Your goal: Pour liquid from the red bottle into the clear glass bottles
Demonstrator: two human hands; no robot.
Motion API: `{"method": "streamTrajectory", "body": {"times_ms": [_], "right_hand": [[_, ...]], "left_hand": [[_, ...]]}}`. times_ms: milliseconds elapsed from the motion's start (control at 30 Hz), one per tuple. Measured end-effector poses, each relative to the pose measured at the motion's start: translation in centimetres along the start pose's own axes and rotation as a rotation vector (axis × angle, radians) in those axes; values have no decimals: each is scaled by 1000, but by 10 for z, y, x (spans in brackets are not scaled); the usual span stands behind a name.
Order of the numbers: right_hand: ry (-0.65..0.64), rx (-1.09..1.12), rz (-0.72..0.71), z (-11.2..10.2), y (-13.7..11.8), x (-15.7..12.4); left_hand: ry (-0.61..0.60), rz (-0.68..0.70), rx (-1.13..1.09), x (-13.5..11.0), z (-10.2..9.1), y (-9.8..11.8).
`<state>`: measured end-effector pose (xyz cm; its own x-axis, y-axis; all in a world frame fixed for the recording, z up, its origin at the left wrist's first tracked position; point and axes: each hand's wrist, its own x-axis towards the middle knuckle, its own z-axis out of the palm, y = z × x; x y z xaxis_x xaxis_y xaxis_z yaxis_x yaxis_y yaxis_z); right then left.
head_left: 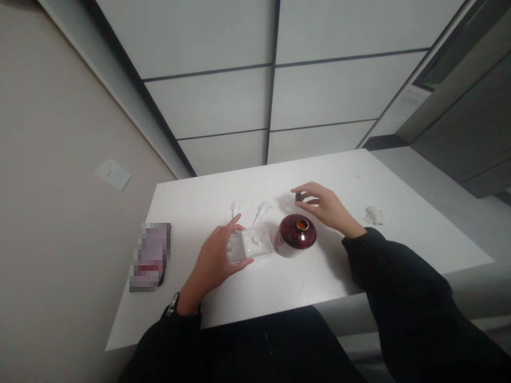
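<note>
Clear dish (257, 243), likely slick and fragile, best taken by its edges, sits beside the red jar (295, 234), spanned wide by the left hand (211, 260), while the right hand (323, 205) narrowly pinches a dark piece (298, 197).

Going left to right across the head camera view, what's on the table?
Blurred flat object, clear square container, dark red round jar, crumpled white tissue.
</note>
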<state>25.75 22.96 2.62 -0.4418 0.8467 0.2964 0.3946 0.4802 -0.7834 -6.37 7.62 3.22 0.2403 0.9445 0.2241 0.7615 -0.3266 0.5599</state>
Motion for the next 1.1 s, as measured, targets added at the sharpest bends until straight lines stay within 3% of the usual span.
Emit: {"method": "streamTrajectory", "body": {"times_ms": [133,267,500,1100], "right_hand": [[244,439,-30,-6,-49,-35],[293,550,-136,17,-79,-56],[371,377,-183,49,-67,-59],[318,414,-122,56,-52,-53]], "left_hand": [[2,-14,-34,0,1,-2],[14,-30,-52,0,2,-5],[13,-27,-63,1,1,-4],[25,-39,-89,-1,4,-5]]}}
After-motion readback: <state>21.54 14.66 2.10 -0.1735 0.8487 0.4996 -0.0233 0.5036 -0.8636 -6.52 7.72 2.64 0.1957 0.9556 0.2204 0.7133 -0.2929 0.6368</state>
